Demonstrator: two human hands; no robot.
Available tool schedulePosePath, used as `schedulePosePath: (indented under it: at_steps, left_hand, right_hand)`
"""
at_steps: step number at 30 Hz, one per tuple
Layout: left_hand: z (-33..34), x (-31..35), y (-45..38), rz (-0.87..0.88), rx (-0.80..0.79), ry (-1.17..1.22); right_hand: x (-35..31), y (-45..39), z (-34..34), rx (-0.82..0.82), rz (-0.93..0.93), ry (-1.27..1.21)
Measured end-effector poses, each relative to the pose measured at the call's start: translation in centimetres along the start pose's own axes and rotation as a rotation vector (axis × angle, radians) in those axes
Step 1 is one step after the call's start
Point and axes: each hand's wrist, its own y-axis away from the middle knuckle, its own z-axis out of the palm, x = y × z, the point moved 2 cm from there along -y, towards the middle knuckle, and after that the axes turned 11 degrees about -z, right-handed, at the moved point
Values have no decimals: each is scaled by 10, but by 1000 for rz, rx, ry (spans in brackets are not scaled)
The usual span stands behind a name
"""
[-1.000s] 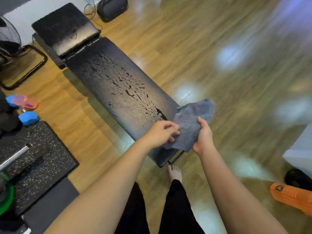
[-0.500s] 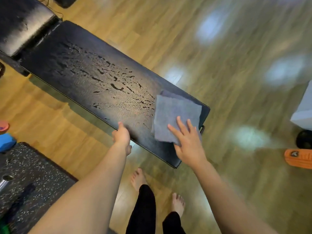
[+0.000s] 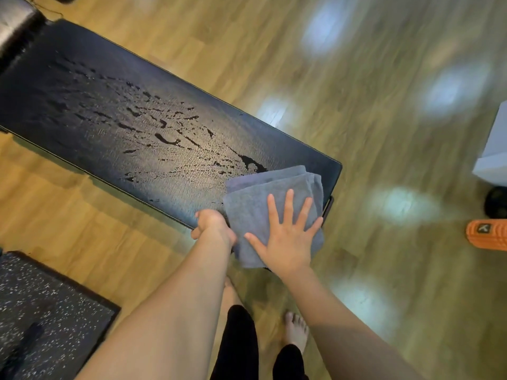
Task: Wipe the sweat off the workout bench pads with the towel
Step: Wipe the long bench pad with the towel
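A long black bench pad (image 3: 115,124) runs from the upper left to the middle, beaded with streaks of sweat (image 3: 170,138). A folded grey towel (image 3: 252,204) lies on the pad's near end. My right hand (image 3: 285,237) presses flat on the towel with fingers spread. My left hand (image 3: 211,223) curls over the pad's near edge right beside the towel's left side. A second, shorter pad (image 3: 13,23) shows at the top left corner, mostly cut off.
Wooden floor surrounds the bench. A speckled black rubber mat (image 3: 46,319) lies at the lower left. An orange foam roller (image 3: 488,234), a dark round object (image 3: 496,204) and a white box (image 3: 493,157) sit at the right edge. My bare feet stand below the bench end.
The towel went from held in both hands to lying flat on the pad's end under my right palm. My left hand let it go and moved to the pad's edge.
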Motion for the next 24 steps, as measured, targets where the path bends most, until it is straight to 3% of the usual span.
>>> schedulePosePath:
  at_steps: [3,8,15,19,24]
  left_hand:
    - [-1,1,-2,-24,4,-71]
    - [-34,1,108,57,55,-87]
    - [-31,0,108,110,9,-94]
    - [-28,2,96,68,-40,-85]
    - [-45,-8,147,14,-117,34]
  right_hand:
    - [4,0,10,19,-5,6]
    - [47,-47,-3,43,-14,63]
    - [62,-112,-44,-46,209,-154]
    - [29,-71,-24,-10,61,26]
    - [16,-27,-7,170,-45,96]
